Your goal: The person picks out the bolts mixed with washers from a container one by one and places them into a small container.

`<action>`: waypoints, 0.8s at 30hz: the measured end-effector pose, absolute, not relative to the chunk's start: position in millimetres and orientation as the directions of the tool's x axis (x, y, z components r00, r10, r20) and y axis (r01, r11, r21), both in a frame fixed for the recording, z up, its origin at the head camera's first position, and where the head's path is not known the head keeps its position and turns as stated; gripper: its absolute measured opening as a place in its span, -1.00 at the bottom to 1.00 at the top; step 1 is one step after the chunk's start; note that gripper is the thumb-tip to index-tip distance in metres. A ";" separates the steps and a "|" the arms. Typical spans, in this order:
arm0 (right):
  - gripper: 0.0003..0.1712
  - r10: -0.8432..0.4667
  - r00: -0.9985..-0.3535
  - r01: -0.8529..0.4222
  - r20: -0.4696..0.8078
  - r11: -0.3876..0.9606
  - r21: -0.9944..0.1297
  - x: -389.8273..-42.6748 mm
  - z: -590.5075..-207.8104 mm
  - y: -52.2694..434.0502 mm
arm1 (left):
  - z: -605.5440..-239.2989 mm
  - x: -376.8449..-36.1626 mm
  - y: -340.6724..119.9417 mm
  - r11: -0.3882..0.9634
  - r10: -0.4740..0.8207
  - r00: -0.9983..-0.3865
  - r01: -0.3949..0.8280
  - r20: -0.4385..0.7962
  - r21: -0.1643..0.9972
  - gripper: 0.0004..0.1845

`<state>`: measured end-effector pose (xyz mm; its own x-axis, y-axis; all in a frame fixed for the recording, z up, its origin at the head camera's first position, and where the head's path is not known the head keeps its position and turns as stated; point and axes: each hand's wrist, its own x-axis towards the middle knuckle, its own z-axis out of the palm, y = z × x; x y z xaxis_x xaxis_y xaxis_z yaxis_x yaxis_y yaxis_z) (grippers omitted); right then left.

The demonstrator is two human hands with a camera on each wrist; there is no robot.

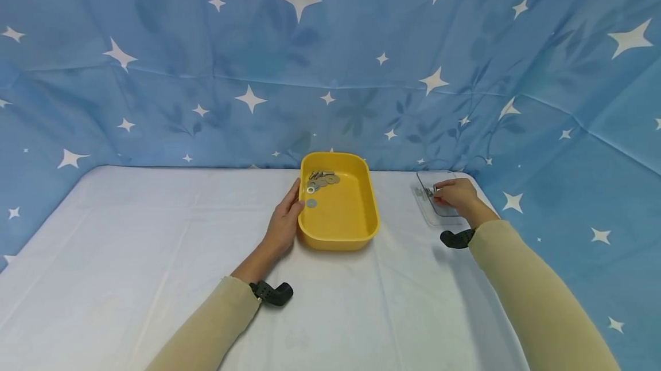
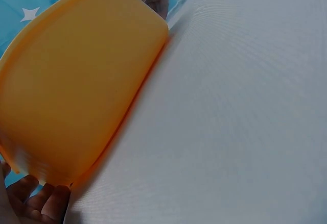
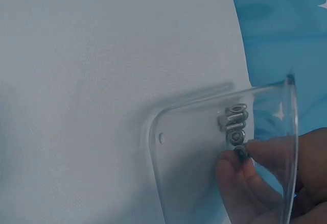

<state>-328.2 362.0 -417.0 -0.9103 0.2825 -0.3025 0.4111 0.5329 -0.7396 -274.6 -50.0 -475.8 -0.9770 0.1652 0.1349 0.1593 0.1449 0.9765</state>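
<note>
Small metal nuts [image 3: 234, 124] clustered in clear plastic tray [image 1: 426, 210]; yellow tub [image 1: 347, 227] holds washers [image 1: 311, 203], bolts.

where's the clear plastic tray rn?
In the head view the clear plastic tray sits on the white table, right of the yellow plastic tub, near the blue star backdrop; the right hand reaches into it, fingertips on small metal nuts.

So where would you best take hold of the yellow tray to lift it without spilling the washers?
Probably by the two long side rims, one hand on each. The yellow tray has a rolled lip all round, and the left hand already rests against its left wall. The washers and bolts lie at the far end, so keep it level.
</note>
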 end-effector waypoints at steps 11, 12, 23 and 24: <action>-0.52 0.341 -0.884 0.462 -0.319 0.537 -0.706 -335.6 -421.1 360.0 | -474.4 -274.3 -49.0 0.140 0.170 -0.979 0.140 0.115 0.980 -0.37; -0.52 0.344 -0.882 0.466 -0.322 0.537 -0.703 -335.8 -421.5 360.0 | -474.6 -274.4 -48.8 0.139 0.170 -0.979 0.140 0.116 0.980 -0.37; -0.50 0.325 -0.878 0.477 -0.351 0.542 -0.692 -336.3 -415.3 356.7 | -475.2 -275.5 -49.9 0.145 0.164 -0.978 0.153 0.128 0.978 -0.37; -0.49 0.322 -0.878 0.478 -0.355 0.540 -0.692 -335.8 -414.4 356.4 | -475.2 -275.4 -50.0 0.145 0.165 -0.978 0.154 0.130 0.977 -0.37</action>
